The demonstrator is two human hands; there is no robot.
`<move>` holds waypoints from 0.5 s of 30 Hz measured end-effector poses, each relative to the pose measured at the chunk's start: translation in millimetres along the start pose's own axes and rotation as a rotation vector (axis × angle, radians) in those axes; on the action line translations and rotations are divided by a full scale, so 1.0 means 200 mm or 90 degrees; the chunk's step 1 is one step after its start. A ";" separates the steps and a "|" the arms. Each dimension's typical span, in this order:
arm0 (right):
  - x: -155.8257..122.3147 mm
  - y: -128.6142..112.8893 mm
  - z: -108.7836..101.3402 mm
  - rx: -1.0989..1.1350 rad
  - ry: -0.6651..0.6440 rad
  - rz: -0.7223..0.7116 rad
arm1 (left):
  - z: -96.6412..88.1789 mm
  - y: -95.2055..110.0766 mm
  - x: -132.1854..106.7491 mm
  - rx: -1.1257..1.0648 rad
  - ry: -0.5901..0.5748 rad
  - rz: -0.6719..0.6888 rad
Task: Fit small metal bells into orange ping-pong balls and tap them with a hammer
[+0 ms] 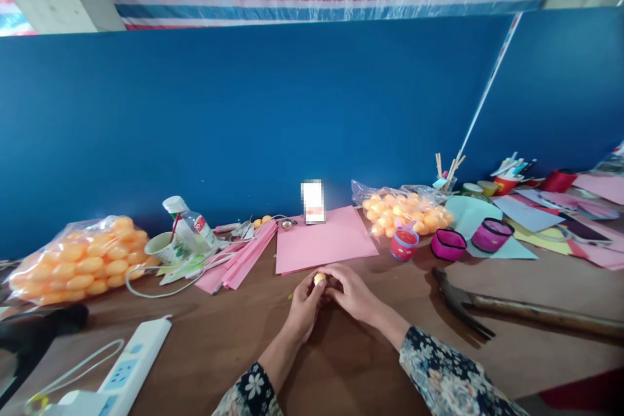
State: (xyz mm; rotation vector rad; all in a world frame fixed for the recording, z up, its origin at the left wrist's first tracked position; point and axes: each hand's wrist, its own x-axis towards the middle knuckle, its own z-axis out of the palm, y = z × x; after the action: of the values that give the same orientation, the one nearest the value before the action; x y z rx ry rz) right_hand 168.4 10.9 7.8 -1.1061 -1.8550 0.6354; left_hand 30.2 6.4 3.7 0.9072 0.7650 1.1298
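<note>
A small yellow-orange ball (pixel 319 278), paler on top, is held just above the brown table in front of me. My left hand (pixel 305 304) is closed around it, with the thumb along its near side. From the other side my right hand (pixel 351 294) curls in, its fingers bent and meeting at the ball. Part of the ball is covered by the fingers. Just beyond the hands lie pink paper sheets (pixel 326 244).
Bags of orange balls stand left (pixel 82 263) and right (pixel 404 211). A hammer (pixel 531 312) lies at the right. Small fabric cups (pixel 448 244), a bottle (pixel 192 227), pink strips (pixel 248 260) and a power strip (pixel 129 364) surround the hands. A blue partition (pixel 244 110) rises behind.
</note>
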 end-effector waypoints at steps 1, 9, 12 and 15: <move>0.00 0.01 0.00 0.001 0.003 0.002 | 0.00 0.00 0.00 -0.001 -0.002 -0.004; -0.04 0.03 0.03 0.030 0.063 0.018 | -0.01 -0.01 0.02 -0.018 -0.001 -0.022; -0.05 0.03 0.05 0.033 0.065 0.010 | -0.02 -0.03 0.02 -0.009 0.030 -0.015; -0.06 0.02 0.06 0.024 0.082 0.004 | -0.02 -0.03 0.01 0.021 0.054 -0.013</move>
State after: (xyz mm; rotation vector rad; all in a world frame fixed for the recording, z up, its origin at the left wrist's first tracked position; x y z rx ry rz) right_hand 162.4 2.2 -7.2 -1.1038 -1.7242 0.5869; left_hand 29.2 8.9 -3.8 0.8819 0.8634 1.1465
